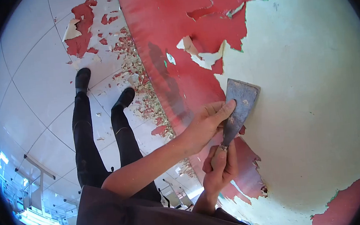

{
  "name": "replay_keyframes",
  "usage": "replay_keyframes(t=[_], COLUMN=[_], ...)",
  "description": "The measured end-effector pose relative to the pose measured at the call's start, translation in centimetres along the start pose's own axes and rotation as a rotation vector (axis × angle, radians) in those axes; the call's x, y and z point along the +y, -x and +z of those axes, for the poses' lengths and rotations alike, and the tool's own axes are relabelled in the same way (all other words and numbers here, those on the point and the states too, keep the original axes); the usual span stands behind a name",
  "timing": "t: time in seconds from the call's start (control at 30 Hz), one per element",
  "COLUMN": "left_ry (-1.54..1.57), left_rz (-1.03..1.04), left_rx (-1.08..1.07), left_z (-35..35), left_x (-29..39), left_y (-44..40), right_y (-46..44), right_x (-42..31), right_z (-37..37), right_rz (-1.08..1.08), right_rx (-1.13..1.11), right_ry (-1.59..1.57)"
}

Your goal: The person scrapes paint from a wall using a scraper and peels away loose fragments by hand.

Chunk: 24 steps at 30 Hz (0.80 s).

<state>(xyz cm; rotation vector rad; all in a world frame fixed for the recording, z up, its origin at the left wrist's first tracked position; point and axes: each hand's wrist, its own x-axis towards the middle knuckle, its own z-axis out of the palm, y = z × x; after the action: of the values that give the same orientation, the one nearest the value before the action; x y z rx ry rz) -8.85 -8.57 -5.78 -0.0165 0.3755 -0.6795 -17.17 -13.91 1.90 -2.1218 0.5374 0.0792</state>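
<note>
My right hand [221, 168] is wrapped round the handle of a scraper [242, 103], whose wide, grey, stained metal blade points up and to the right. Above it, my left hand [208, 125] pinches the left side of the blade, thumb on the near face and fingers mostly hidden behind. Both hands are in front of a wall surface where red paint [151, 13] borders a bare pale area [304, 81]. The paint edge is ragged, and a curled, peeling flap [203, 59] hangs above the blade.
Small paint chips [144, 90] lie along the base of the wall on the tiled floor [34, 81]. A larger red peeled piece [82, 29] lies near my feet. Metal-framed furniture [36, 191] stands at the lower left.
</note>
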Motion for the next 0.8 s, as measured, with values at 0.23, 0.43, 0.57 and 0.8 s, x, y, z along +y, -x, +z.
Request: replay_keyframes(t=[0.23, 0.43, 0.57, 0.8], left_ry=[0.174, 0.160, 0.204, 0.198], left_rz=[0.035, 0.025, 0.046, -0.058], left_rx=[0.072, 0.097, 0.101, 0.036], left_z=[-0.1, -0.1, -1.2, 0.0], left_x=[-0.4, 0.6, 2.0, 0.7], left_y=[-0.6, -0.8, -2.0, 0.4], right_y=[-1.1, -1.0, -3.0, 0.2], right_x=[-3.3, -2.7, -1.8, -2.9], right_z=[1.1, 2.2, 4.0, 2.3], right_rz=[0.177, 0.114, 0.009, 0.079], right_rx=[0.086, 0.121, 0.131, 0.169], right_ry=[0.111, 0.129, 0.093, 0.177])
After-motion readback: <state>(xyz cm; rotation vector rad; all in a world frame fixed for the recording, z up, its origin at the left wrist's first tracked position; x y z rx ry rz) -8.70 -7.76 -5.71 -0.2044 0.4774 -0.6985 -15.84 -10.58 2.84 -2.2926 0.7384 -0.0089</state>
